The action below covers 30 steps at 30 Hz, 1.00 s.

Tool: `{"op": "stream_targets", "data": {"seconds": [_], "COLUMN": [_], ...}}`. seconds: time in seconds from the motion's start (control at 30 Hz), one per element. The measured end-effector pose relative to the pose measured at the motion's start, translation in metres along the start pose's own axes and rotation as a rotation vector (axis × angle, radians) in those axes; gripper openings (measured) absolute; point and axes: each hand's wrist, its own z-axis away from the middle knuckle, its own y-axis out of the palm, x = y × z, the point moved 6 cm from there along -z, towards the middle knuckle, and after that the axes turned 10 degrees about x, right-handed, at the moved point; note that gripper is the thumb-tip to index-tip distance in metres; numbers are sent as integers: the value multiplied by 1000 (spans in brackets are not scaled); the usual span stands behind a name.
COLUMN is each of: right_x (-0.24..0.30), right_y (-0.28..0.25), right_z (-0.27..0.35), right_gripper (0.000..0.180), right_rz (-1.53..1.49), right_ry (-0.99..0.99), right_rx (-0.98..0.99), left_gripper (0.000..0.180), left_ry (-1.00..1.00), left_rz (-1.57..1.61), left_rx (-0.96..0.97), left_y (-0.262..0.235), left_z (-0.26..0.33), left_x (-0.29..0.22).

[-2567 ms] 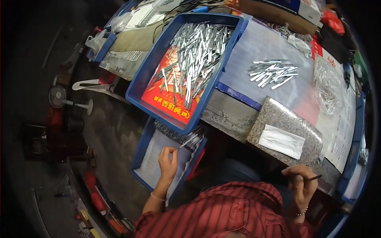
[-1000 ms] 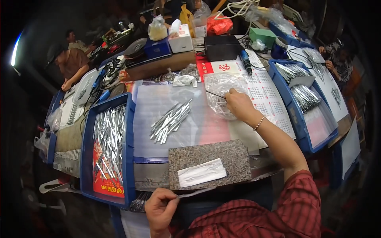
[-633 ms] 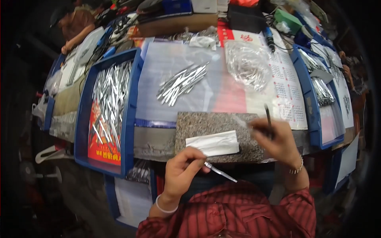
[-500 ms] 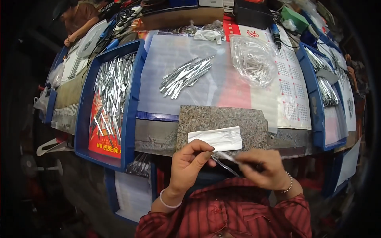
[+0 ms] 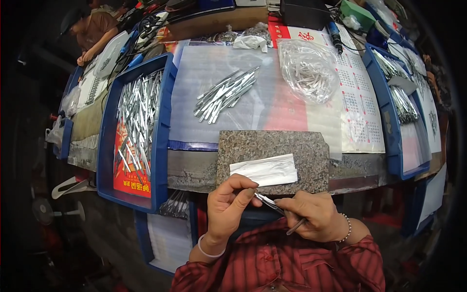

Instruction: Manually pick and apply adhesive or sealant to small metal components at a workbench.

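Observation:
My left hand [image 5: 227, 200] pinches one end of a slender shiny metal piece [image 5: 265, 199] between thumb and forefinger. Close on its right, my right hand [image 5: 314, 214] is closed around a thin tool [image 5: 296, 227] whose dark grey end sticks out below the fingers. The tool's kind is hidden by the grip, and where it meets the metal piece is hard to make out. Just beyond both hands a folded white cloth or paper [image 5: 265, 169] lies on a speckled stone slab [image 5: 311, 158]. A loose pile of similar metal strips [image 5: 226, 95] rests on clear plastic sheeting farther off.
On the left stands a blue tray [image 5: 162, 131] with many metal strips; another blue tray [image 5: 390, 131] with bundled strips is at right. A clear plastic bag [image 5: 311, 73] lies beyond the slab. At the far left another person [image 5: 95, 31] sits working.
My right hand has turned and closed more firmly round the tool, which now points down toward me. The left hand keeps its pinch, shifted slightly left. The white cloth or paper stays put.

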Motion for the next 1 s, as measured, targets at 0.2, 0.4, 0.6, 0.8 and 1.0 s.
{"op": "stream_targets", "data": {"seconds": [0.2,0.4,0.6,0.8,1.0], "right_x": [-8,-13,-17,-22,-2], "right_y": [16,15,-6,-5,5], "right_z": [-4,1,-11,-16,-20], "right_gripper": [43,35,28,26,30], "right_rz": [-56,32,-224,-288,96], "right_ry": [-44,-39,56,60,-148], "right_rx": [27,-2,168,291,163], "left_gripper": [10,10,12,12,10], "left_ry": [-8,-11,-7,11,75], "left_rz": [14,-130,-391,-543,-470], "left_rx": [-48,-23,117,158,15], "left_y": [-2,-3,1,6,-1], "left_z": [2,5,2,4,7], "left_x": [0,-3,-16,-20,-25]}}
